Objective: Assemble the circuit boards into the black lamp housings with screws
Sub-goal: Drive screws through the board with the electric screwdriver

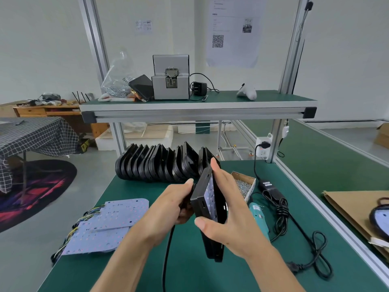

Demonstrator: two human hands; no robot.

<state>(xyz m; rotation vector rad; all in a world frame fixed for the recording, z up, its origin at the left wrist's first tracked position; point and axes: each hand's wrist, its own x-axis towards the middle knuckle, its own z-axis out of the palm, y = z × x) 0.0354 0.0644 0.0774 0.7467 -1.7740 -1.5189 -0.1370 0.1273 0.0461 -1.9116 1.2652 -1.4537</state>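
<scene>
Two containers near the hands: small open cardboard box (245, 184) on the green table (130, 268), full of tiny silver screws (243, 187); up on the shelf (195, 106), clear plastic bag (117, 81) with a heap of small metal bits at the bottom, too blurry to name.

Black lamp housing (207, 199) held up on edge above the table, between both hands. White circuit board (210, 187) sitting inside, only a thin strip showing. Right hand (229, 211) wrapped round the housing, long fingers behind the far edge, thumb pressed on the near face. Left hand (168, 204) curled tight on something black at the housing's left side, thumb tip touching the housing edge. Black cable (167, 256) hanging down from that hand, cut off at the bottom.

Row of more black housings (160, 163) standing on edge behind. Stack of pale boards (105, 226) with coloured wires lying flat on the left. Teal tool (257, 216) mostly hidden behind the right hand. Bottom end of the held housing half hidden by the right wrist.
</scene>
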